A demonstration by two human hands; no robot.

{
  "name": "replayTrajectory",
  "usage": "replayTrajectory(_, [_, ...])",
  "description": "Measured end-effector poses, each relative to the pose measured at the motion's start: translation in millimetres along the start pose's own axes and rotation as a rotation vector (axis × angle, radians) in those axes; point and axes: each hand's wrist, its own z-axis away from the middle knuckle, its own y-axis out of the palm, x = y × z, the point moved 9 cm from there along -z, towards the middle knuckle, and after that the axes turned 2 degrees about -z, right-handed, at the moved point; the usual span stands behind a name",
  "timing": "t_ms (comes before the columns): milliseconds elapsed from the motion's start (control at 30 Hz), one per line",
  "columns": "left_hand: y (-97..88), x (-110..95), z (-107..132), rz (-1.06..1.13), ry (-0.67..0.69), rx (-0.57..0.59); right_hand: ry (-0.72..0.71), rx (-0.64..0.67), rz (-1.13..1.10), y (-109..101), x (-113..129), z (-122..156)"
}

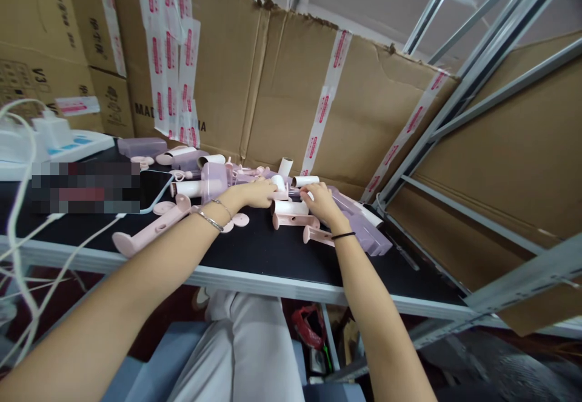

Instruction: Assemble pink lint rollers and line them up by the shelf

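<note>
Partly hidden grips in the parts pile

Left hand (255, 194) and right hand (321, 202) rest among pink and purple plastic parts (213, 179) at the back of the black surface (273, 251); whether the fingers clamp anything, I cannot tell. Tape cuts the carton print (144, 110) to "MAD"

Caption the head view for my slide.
Left hand and right hand rest on a pile of pink and lilac parts on a black table.

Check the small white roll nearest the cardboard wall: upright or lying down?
Upright. The white roll stands on end, its open top showing; the next roll lies flat.
</note>
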Motion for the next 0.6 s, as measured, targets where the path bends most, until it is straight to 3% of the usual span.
replayTrajectory(100, [-2.9, 12.4, -0.6, -0.045, -0.085, -0.026, -0.041, 0.048, -0.06, 3.5, 7.4, 0.8])
replayTrajectory(300, [-19.3, 39.1, 0.9, -0.111, -0.306, -0.304, -0.07, 0.282, -0.094, 32.9, 10.2, 4.3])
replayTrajectory(600, [-20.1, 43.9, 2.4, -0.196, -0.399, -0.47, -0.056, 0.251, -0.076, 43.4, 10.6, 0.4])
